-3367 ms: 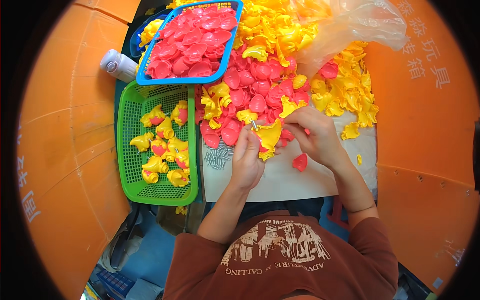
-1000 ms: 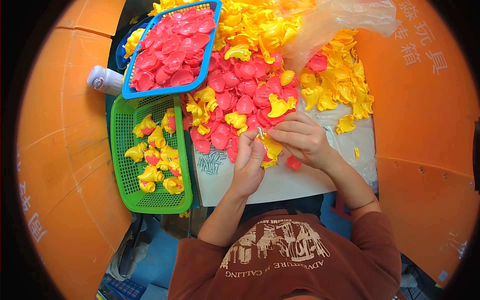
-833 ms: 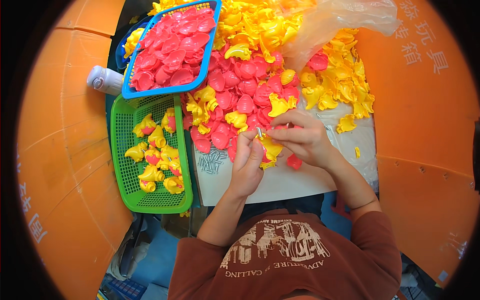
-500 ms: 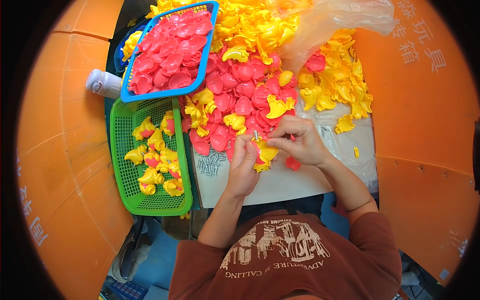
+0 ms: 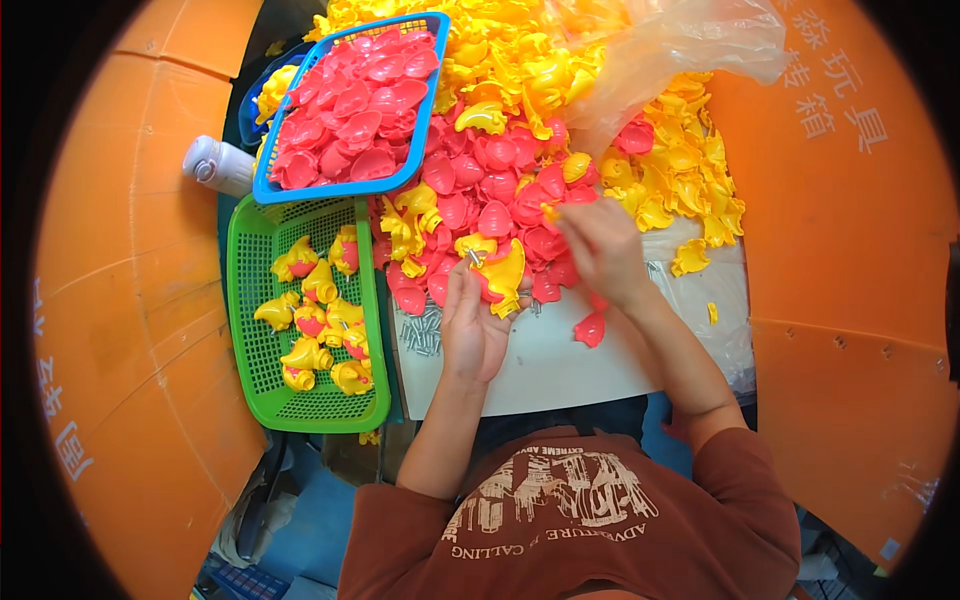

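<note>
My left hand (image 5: 472, 335) is closed around a yellow plastic toy half-shell (image 5: 504, 272), with a bit of red showing beside it. At the shell's upper left end a shiny metal pin (image 5: 474, 258) sticks out by my thumb. Over the heap of red shells (image 5: 497, 185), my right hand (image 5: 603, 250) has its fingers closed on another yellow plastic piece (image 5: 549, 212), mostly hidden behind them. That hand is slightly blurred. Small metal pins (image 5: 422, 332) lie in a pile beside my left wrist.
A green basket (image 5: 380, 400) with several yellow-and-red toy figures stands at left. Behind it sits a blue basket (image 5: 262, 192) of red shells, next to a white bottle (image 5: 215, 165). Yellow shells (image 5: 690, 170) and a clear plastic bag (image 5: 680, 50) lie farther back. Orange panels (image 5: 850, 250) flank the table.
My right hand has left the shell in my left hand and moved up to the heap, onto a yellow piece there. My left hand has turned and opened out somewhat, still holding its shell.
</note>
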Motion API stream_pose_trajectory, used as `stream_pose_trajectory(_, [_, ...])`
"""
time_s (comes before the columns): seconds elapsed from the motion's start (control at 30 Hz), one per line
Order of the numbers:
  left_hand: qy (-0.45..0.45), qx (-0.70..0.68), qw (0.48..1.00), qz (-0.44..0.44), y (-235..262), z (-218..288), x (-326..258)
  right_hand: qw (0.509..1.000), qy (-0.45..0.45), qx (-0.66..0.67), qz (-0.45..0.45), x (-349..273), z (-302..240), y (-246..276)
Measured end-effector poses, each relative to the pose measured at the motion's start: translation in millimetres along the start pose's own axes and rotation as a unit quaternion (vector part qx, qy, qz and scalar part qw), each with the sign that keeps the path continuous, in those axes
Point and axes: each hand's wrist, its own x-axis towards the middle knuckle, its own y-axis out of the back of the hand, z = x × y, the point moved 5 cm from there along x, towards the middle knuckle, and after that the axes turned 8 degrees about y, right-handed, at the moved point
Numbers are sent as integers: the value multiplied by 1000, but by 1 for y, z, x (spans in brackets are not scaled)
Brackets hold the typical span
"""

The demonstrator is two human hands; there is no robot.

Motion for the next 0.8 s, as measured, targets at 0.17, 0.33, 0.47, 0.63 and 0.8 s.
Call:
stream_pose_trajectory(0.17, [-10, 40, 999, 5, -15, -1, 0, 803, -300, 515, 16, 15, -19, 19])
stream_pose_trajectory(0.33, [-23, -16, 999, -33, -40, -15, 2, 819, -364, 444, 12, -2, -21, 7])
stream_pose_trajectory(0.47, [-6, -59, 997, -40, -44, -17, 0, 996, -56, 66, -10, 8, -45, 39])
stream_pose_trajectory(0.63, [-5, -21, 998, -51, -45, -14, -3, 983, 109, 8, -144, 1, -61, 36])
stream_pose_trajectory(0.8, [-30, -22, 997, -65, -47, -13, -5, 983, 121, 83, -113, -4, -58, 41])
